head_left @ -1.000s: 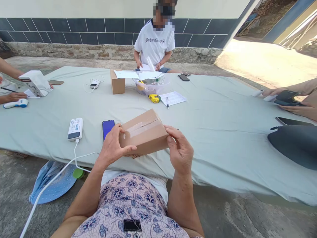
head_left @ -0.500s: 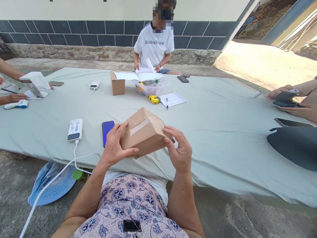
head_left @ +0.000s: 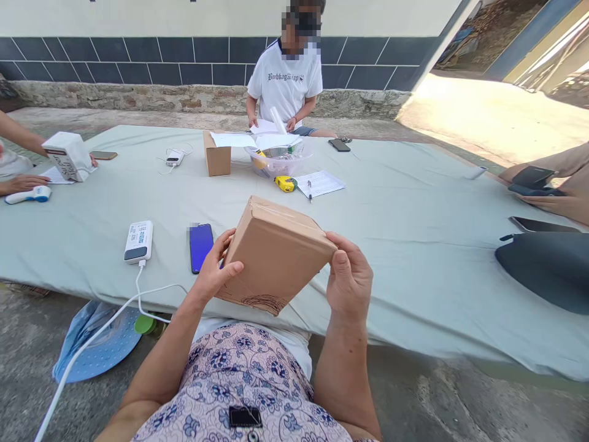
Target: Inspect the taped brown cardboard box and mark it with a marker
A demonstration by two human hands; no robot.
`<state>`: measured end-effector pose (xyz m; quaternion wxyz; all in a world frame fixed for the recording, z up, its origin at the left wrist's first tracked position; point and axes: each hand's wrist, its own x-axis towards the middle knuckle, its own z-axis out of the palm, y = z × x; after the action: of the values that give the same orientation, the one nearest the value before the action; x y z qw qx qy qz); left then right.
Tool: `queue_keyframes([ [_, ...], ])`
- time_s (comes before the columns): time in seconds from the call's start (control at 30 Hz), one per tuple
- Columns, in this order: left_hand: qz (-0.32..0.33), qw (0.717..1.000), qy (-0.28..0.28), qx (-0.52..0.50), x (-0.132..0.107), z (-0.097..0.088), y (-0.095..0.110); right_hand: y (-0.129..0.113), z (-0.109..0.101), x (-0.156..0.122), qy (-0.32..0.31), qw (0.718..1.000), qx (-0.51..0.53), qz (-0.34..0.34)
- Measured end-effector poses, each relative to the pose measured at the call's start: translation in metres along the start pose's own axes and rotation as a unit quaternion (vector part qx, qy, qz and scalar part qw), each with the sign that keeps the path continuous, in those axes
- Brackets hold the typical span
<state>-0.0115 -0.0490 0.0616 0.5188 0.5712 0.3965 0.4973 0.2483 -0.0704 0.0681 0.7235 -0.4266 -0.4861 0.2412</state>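
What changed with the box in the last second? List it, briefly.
The cardboard box was rolled in the hands: its taped face has turned away and a plain broad face now tilts toward the camera. The left hand and right hand kept hold of its ends. The blue phone and white power bank stayed put on the cloth.

The cardboard box (head_left: pixel 276 258) is plain brown with a dark scribble near its lower edge; the phone (head_left: pixel 201 246) shows blue; the table (head_left: pixel 414 233) cover is pale grey-green; the tape measure (head_left: pixel 286 183) is yellow.
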Motion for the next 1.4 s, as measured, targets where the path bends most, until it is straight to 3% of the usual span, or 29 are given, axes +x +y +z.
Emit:
queue_keyframes([
  [0.17,-0.06,0.992,-0.01,-0.107,-0.001,0.01,-0.004,-0.003,0.003,-0.001,-0.02,1.0,-0.022,0.001],
  [0.4,-0.076,0.975,0.005,-0.211,-0.001,0.015,-0.01,-0.001,0.006,-0.005,-0.103,0.992,-0.07,0.016],
  [0.6,-0.099,0.948,0.06,-0.296,0.001,0.019,-0.005,-0.003,0.009,-0.009,-0.173,0.976,-0.132,0.019],
  [0.97,-0.154,0.889,0.193,-0.385,0.006,0.019,0.005,-0.009,0.016,-0.012,-0.241,0.954,-0.173,0.035],
  [1.23,-0.095,0.904,0.205,-0.364,0.007,0.019,0.005,-0.012,0.017,-0.012,-0.283,0.943,-0.177,-0.002],
  [1.4,-0.09,0.908,0.2,-0.357,0.006,0.021,0.006,-0.01,0.022,-0.014,-0.266,0.948,-0.176,-0.021],
])
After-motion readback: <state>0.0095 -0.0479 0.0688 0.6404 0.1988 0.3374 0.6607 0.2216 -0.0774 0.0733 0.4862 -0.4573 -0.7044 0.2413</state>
